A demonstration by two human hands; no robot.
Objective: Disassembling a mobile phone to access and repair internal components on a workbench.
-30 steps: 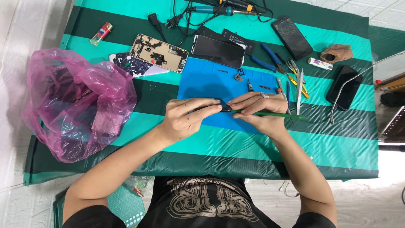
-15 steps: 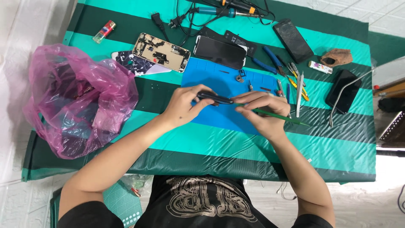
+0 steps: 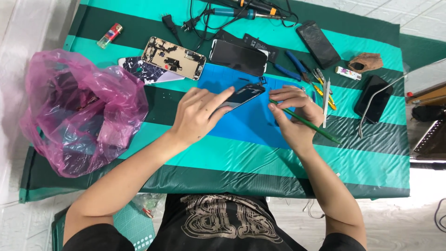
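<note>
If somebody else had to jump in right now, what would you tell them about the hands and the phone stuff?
Left hand: holds a phone screen panel tilted up over the blue mat.
Right hand: grips a green stick tool, tip near the panel's edge.
Nearby: opened phone body, pink bag, pliers, soldering iron.
Done: phone body lies open, panel is off it.
Left: the panel is not yet set down; the tool is in hand.

A cloth [image 3: 241, 153] striped in teal and dark green covers the table. A bright blue mat [image 3: 253, 123] lies mid-surface. The translucent pink bag [image 3: 79, 111] sits at the left edge. The held tool [image 3: 306, 122] is green, the phone part [image 3: 241, 96] black.
</note>
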